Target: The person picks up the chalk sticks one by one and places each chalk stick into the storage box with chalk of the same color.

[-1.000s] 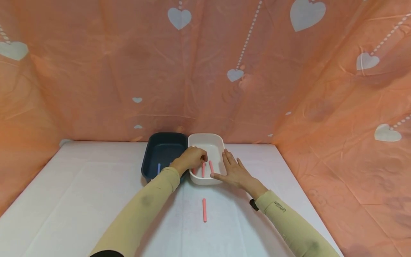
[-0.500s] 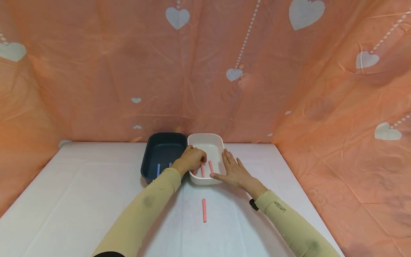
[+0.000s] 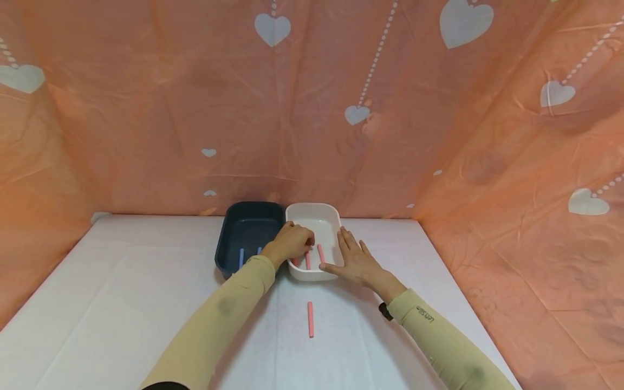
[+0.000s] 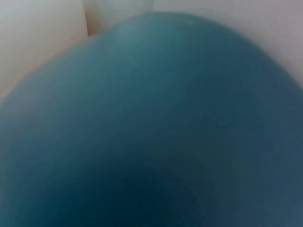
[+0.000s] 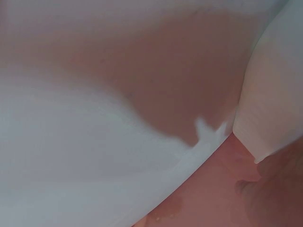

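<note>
My left hand reaches over into the white tray in the head view. Its fingers curl down and pinch the far end of a slim pink stick. Two more pink sticks lie in the tray, one partly under that hand and another to its right. My right hand rests at the tray's right rim, fingers straight and thumb spread over the near right corner. The left wrist view is mostly filled by the dark blue tray; the right wrist view shows the white tray's wall close up.
Touching the white tray's left side is the dark blue tray, with blue sticks inside, partly hidden by my left arm. One pink stick lies on the white tablecloth in front. An orange heart-patterned curtain stands behind.
The pink stick under my left fingers has shifted slightly, and less of its far end shows now. My right hand stays at the rim.
</note>
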The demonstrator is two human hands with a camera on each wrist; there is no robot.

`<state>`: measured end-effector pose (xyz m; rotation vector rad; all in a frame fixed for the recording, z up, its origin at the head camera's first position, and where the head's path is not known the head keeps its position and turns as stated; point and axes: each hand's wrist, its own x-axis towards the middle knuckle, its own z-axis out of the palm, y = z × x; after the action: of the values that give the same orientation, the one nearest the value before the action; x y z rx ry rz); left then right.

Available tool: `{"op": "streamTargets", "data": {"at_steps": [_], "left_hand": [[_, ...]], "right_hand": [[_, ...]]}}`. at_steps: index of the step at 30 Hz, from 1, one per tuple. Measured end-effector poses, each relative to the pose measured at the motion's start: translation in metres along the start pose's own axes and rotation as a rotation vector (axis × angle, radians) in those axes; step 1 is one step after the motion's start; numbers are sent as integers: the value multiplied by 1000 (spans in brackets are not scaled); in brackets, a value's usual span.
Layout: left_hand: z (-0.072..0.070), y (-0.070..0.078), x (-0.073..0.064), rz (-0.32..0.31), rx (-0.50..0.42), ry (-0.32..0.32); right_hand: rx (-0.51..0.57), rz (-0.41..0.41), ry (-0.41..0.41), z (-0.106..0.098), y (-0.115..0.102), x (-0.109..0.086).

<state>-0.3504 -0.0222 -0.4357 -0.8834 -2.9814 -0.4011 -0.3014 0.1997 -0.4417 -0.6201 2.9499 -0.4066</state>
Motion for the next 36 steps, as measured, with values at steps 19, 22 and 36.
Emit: {"op": "streamTargets", "data": {"at_steps": [19, 22, 36], "left_hand": [[-10, 15, -21, 19, 13, 68], [-14, 17, -28, 34, -1, 93], [-24, 29, -68, 92, -54, 233]], "right_hand": [[18, -5, 1, -2, -2, -2], [12, -6, 3, -1, 0, -1], [-6, -16, 23, 1, 0, 0]]}}
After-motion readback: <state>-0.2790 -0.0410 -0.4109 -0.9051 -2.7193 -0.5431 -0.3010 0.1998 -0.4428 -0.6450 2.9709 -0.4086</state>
